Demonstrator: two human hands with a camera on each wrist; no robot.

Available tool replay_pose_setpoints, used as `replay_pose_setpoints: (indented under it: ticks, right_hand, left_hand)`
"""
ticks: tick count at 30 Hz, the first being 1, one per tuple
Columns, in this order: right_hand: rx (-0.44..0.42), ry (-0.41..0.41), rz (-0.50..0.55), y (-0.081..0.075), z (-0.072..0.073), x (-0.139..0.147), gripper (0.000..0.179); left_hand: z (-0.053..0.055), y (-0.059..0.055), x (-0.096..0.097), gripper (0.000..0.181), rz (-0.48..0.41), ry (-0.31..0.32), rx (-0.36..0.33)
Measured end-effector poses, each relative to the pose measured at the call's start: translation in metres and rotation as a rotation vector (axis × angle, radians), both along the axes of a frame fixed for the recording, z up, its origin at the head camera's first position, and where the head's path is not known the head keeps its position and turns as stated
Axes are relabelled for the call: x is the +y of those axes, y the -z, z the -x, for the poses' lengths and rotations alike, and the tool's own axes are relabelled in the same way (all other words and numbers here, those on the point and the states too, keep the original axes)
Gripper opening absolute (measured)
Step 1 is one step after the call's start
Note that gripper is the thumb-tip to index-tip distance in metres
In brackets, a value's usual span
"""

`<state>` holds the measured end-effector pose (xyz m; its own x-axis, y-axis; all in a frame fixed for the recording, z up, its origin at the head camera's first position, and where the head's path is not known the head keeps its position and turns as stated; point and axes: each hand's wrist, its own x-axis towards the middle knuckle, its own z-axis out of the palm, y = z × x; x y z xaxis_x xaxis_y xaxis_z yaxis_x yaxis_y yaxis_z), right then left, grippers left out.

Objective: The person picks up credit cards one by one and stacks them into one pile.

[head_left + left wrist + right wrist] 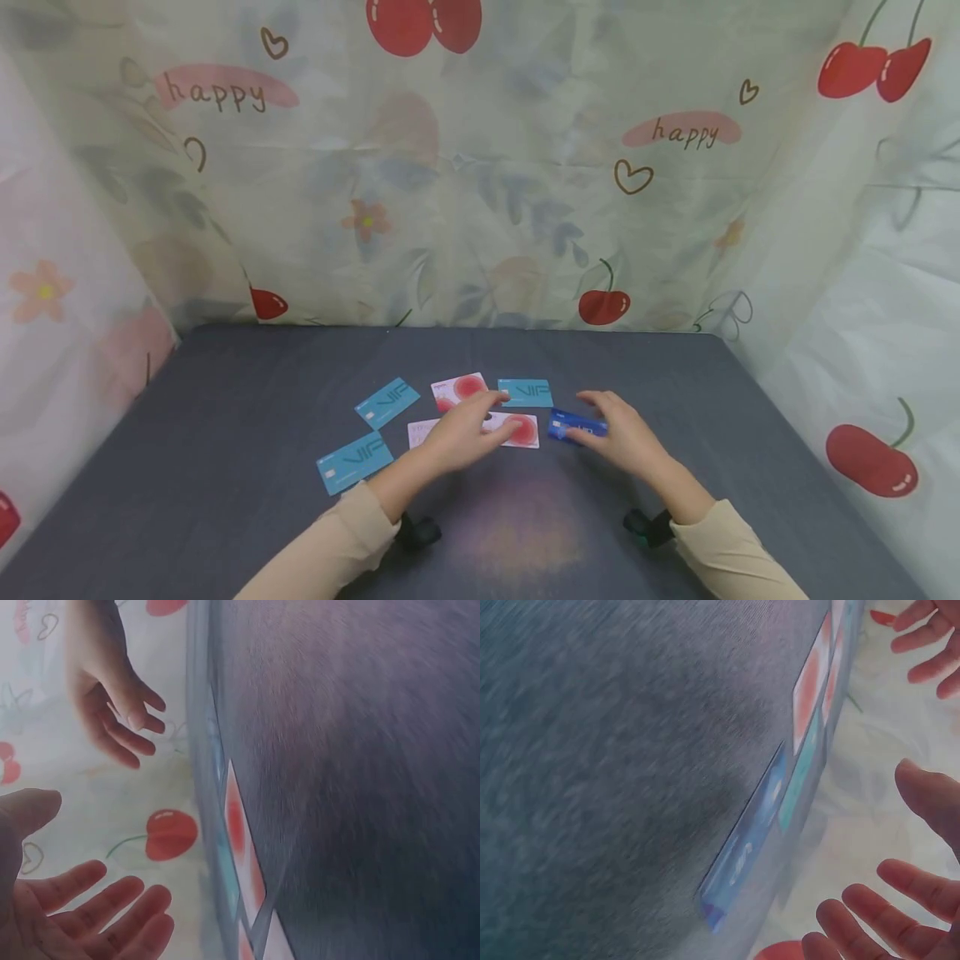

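Observation:
Above the pink-and-white cards hovers my left hand (461,437), its fingers spread and loosely bent, holding nothing. One pink card with a red circle (525,431) lies under its thumb in the head view; another pink card (450,390) is just behind the fingers, and a third (422,431) is partly hidden by the hand. My right hand (626,437) hangs over a dark blue card (562,425), thumb and fingers apart and relaxed. The right wrist view shows this dark blue card (742,847) flat on the table, with a gap between it and the right hand (892,922).
A light blue VIP card (527,392) lies behind and between the hands. Two more light blue cards (356,462) lie tilted to the left. The dark grey table (225,467) ends at a patterned cloth (480,250) behind; cloth also hangs at both sides.

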<state>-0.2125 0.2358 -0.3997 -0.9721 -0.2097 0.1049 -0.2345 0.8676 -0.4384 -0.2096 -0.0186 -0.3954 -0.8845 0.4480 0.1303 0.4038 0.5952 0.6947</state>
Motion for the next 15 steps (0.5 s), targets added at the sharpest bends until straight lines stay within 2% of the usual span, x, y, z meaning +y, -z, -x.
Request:
replay_pose_setpoints:
  ticks: [3, 8, 15]
  right_hand:
    - [-0.007, 0.006, 0.002, 0.003, 0.002, 0.008, 0.059]
    - [-0.018, 0.022, 0.012, 0.006, 0.004, 0.019, 0.056]
    - [-0.058, 0.033, 0.023, 0.012, 0.005, 0.030, 0.059]
  left_hand:
    - [0.003, 0.002, 0.008, 0.048, -0.030, 0.031, -0.022]
    - [0.011, 0.008, 0.023, 0.043, -0.078, 0.061, -0.016]
    - [0.020, 0.017, 0.039, 0.046, -0.119, 0.065, -0.073]
